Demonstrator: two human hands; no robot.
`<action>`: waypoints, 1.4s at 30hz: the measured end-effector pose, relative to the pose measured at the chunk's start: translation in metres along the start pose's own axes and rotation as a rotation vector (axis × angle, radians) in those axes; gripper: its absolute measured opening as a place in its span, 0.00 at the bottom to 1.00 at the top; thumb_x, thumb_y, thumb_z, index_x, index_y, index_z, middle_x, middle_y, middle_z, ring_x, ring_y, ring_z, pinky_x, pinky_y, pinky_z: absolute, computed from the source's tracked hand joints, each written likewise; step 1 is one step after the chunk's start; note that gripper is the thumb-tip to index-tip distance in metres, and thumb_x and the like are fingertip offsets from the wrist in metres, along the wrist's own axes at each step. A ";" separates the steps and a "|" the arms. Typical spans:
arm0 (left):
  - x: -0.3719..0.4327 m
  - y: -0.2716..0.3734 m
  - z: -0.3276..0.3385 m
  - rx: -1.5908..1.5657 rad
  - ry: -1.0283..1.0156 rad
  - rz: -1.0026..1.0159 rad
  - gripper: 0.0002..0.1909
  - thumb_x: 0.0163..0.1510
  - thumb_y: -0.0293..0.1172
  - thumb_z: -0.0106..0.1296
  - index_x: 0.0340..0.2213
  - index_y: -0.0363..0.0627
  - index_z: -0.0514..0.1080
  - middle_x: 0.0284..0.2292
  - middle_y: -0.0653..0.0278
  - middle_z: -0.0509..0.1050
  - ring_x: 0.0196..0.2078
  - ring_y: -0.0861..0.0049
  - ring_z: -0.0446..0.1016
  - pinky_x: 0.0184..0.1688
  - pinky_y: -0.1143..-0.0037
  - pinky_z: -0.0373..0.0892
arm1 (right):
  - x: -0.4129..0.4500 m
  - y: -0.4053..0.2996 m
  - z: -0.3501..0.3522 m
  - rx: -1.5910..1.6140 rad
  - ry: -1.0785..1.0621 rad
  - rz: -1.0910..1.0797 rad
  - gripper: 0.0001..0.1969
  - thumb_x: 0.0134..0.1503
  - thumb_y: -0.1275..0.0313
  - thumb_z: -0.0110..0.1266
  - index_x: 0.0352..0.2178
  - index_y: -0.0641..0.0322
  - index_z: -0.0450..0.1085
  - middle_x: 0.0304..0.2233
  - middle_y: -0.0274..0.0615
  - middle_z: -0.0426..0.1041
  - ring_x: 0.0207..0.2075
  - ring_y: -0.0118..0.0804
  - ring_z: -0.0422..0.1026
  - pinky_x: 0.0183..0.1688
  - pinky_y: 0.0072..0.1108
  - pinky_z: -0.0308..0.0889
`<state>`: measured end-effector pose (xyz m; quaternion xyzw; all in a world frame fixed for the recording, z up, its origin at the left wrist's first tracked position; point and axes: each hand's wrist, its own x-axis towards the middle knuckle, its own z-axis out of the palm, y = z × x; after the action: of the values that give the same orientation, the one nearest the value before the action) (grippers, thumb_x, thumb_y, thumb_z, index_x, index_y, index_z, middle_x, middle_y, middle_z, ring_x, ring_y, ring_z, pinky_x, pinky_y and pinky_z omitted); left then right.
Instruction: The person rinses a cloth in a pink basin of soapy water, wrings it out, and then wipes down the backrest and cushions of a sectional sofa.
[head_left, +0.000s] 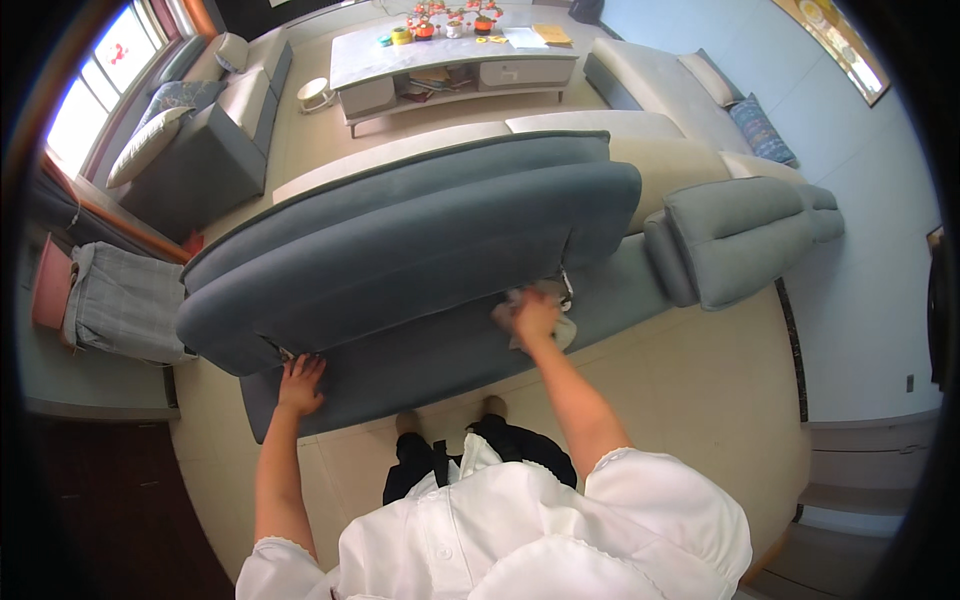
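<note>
Before me stands a blue-grey upholstered sofa (405, 247), seen from behind, with its padded headrest tilted over the flat top of the back (420, 375). My right hand (536, 319) presses a pale, crumpled cloth (562, 330) onto that top, close to a metal hinge bracket (566, 285). The hand is slightly blurred. My left hand (302, 386) lies flat with fingers spread on the left end of the same surface. Its fingertips are by a second metal bracket (285, 352), partly hidden under the headrest.
Another padded headrest (750, 232) rises at the right. Beyond the sofa is a marble-topped coffee table (450, 60) with potted ornaments. A white stool (313, 94) stands beside it. A cloth-draped item (124, 300) sits at the left. Tiled floor (675, 397) lies at my feet.
</note>
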<state>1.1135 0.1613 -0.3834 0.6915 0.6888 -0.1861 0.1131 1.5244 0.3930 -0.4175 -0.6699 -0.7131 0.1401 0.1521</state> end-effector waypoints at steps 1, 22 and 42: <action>0.010 0.005 -0.008 -0.012 0.014 0.020 0.40 0.35 0.41 0.51 0.53 0.54 0.52 0.54 0.68 0.53 0.59 0.69 0.40 0.58 0.61 0.38 | -0.002 0.010 0.020 -0.017 0.033 -0.142 0.19 0.39 0.67 0.52 0.37 0.56 0.66 0.41 0.42 0.66 0.42 0.46 0.62 0.40 0.37 0.57; -0.002 0.036 -0.034 -0.091 0.230 -0.268 0.39 0.42 0.35 0.48 0.55 0.53 0.44 0.50 0.61 0.57 0.58 0.64 0.45 0.55 0.57 0.43 | -0.032 0.008 0.012 -0.175 0.056 -0.384 0.20 0.38 0.69 0.52 0.36 0.59 0.64 0.41 0.39 0.66 0.42 0.41 0.61 0.39 0.33 0.57; 0.047 0.131 0.012 -0.491 -0.234 -0.685 0.45 0.46 0.65 0.29 0.55 0.57 0.25 0.56 0.55 0.21 0.60 0.64 0.21 0.57 0.57 0.34 | -0.033 0.039 0.006 -0.132 0.191 -0.324 0.14 0.42 0.72 0.45 0.35 0.59 0.64 0.41 0.39 0.66 0.41 0.39 0.62 0.40 0.32 0.57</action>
<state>1.2422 0.1963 -0.4266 0.3498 0.8848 -0.1207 0.2832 1.5594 0.3631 -0.4398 -0.5653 -0.8014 0.0025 0.1955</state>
